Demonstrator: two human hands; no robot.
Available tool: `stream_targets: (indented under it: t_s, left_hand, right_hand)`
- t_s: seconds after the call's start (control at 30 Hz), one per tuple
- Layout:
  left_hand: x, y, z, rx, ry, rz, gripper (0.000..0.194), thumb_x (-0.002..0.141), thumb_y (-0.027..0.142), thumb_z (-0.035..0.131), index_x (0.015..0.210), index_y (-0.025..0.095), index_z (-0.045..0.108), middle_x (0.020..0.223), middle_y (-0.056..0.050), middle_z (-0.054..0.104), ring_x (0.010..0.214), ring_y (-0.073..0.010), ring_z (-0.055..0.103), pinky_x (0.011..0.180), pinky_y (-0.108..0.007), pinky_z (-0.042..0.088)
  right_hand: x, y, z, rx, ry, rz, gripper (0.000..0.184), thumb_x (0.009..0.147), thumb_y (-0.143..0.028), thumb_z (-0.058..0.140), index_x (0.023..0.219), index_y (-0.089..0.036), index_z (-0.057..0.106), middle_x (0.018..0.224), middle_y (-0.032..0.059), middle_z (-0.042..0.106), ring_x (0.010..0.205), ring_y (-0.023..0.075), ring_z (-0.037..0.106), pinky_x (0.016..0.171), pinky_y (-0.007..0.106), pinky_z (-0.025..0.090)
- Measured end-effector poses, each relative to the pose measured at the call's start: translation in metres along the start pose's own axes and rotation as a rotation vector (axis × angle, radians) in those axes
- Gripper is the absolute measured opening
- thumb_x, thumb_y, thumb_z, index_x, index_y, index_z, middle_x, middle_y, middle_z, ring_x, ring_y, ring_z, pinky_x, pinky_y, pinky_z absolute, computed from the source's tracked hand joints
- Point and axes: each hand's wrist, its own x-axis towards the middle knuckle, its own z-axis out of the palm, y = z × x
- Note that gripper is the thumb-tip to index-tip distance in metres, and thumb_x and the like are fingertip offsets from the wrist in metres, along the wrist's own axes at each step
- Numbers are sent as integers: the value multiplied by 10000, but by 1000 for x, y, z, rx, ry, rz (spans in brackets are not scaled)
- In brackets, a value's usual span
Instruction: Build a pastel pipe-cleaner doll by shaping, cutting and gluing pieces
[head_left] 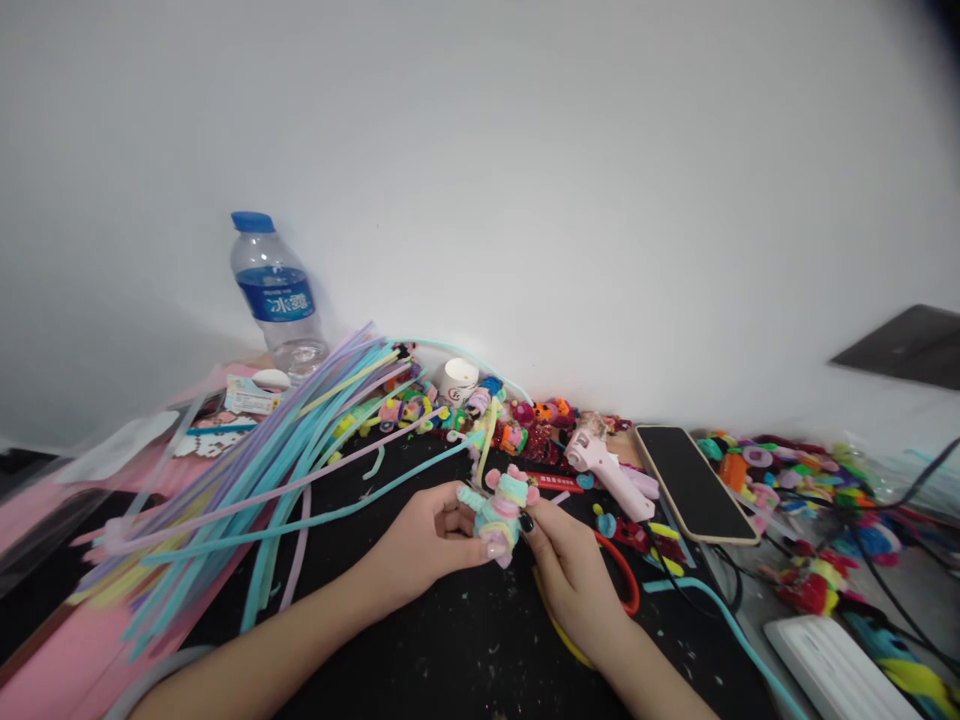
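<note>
Between my two hands is a small pipe-cleaner figure (501,512) in pale blue, pink and yellow, with round pink ears. My left hand (429,540) is closed on its left and lower side, thumb across the front. From the right, my right hand (564,560) pinches its edge between thumb and fingers. Beside my left arm lies a large bundle of pastel pipe cleaners (300,470), two long strands reaching toward the figure. Red-handled scissors or pliers (628,578) lie partly hidden beneath my right hand.
A pink glue gun (611,468) and a phone (697,485) lie to the right. Behind are several colourful pipe-cleaner figures (525,425) and a paper cup (459,380). A water bottle (276,290) leans at the wall. Cables (862,540) and a white power strip (836,665) are at right.
</note>
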Motion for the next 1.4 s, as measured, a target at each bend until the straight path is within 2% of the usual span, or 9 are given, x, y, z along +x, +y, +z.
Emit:
stream_targets:
  t_s: [0.13, 0.27, 0.53, 0.63, 0.7, 0.8, 0.87, 1.23, 1.4]
  left_hand:
    - [0, 0, 0, -15, 35, 54, 295, 649, 199, 724, 898, 142, 577, 859, -45, 647, 837, -192, 595, 800, -334, 439]
    - [-3, -2, 1, 4, 55, 71, 321, 636, 193, 733, 898, 149, 553, 843, -36, 644, 820, -186, 597, 763, -312, 449]
    - [-6, 1, 2, 183, 68, 83, 431, 625, 168, 733, 972, 176, 479, 809, -16, 630, 743, -168, 597, 694, -284, 467]
    - [-7, 7, 0, 306, 59, 134, 294, 753, 258, 617, 1006, 183, 486, 838, -18, 601, 758, -164, 574, 675, -264, 446]
    - [-8, 12, -1, 457, 69, 185, 169, 858, 307, 452, 911, 170, 536, 797, -13, 574, 740, -155, 550, 673, -254, 418]
    - [-10, 16, -2, 670, 115, 261, 299, 895, 308, 358, 691, 166, 525, 651, 14, 501, 630, -135, 477, 614, -236, 361]
    - [-10, 16, -2, 725, 125, 273, 317, 896, 299, 355, 641, 171, 493, 608, 23, 467, 597, -130, 439, 585, -229, 332]
    - [-11, 13, 3, 594, 112, 244, 294, 901, 296, 348, 658, 175, 462, 610, 30, 433, 585, -122, 414, 575, -220, 326]
    - [-11, 13, 5, 500, 106, 209, 283, 899, 315, 348, 688, 177, 477, 605, 35, 422, 574, -122, 401, 570, -221, 332]
  right_hand:
    - [-4, 2, 5, 96, 74, 93, 159, 883, -260, 433, 1004, -209, 523, 779, 14, 561, 688, 162, 517, 651, 260, 427]
    - [-6, 5, 12, 297, 74, 183, 354, 810, -324, 563, 1130, -230, 445, 737, -9, 573, 662, 162, 545, 624, 261, 455]
    - [-3, 4, 13, 484, 110, 253, 320, 767, -337, 618, 1052, -217, 536, 872, 35, 660, 790, 197, 608, 666, 283, 493]
    - [-1, 1, 10, 582, 116, 277, 309, 754, -347, 628, 1015, -204, 544, 906, 52, 663, 762, 192, 609, 599, 268, 492]
    - [-1, 1, 8, 617, 92, 284, 285, 742, -351, 638, 970, -200, 555, 887, 50, 665, 731, 186, 608, 561, 257, 484]
    - [0, 1, 8, 632, 65, 283, 250, 730, -338, 656, 919, -201, 567, 861, 38, 669, 741, 183, 612, 612, 268, 491]
    - [0, 1, 8, 638, 56, 278, 273, 722, -331, 667, 945, -204, 574, 873, 38, 671, 766, 187, 614, 643, 279, 496]
    - [-4, 1, 12, 629, 200, 299, 393, 608, -398, 745, 924, -201, 619, 841, 52, 688, 783, 229, 623, 690, 347, 504]
    - [-7, 6, 13, 641, 185, 304, 392, 623, -375, 744, 949, -209, 604, 852, 48, 687, 808, 228, 621, 696, 345, 502]
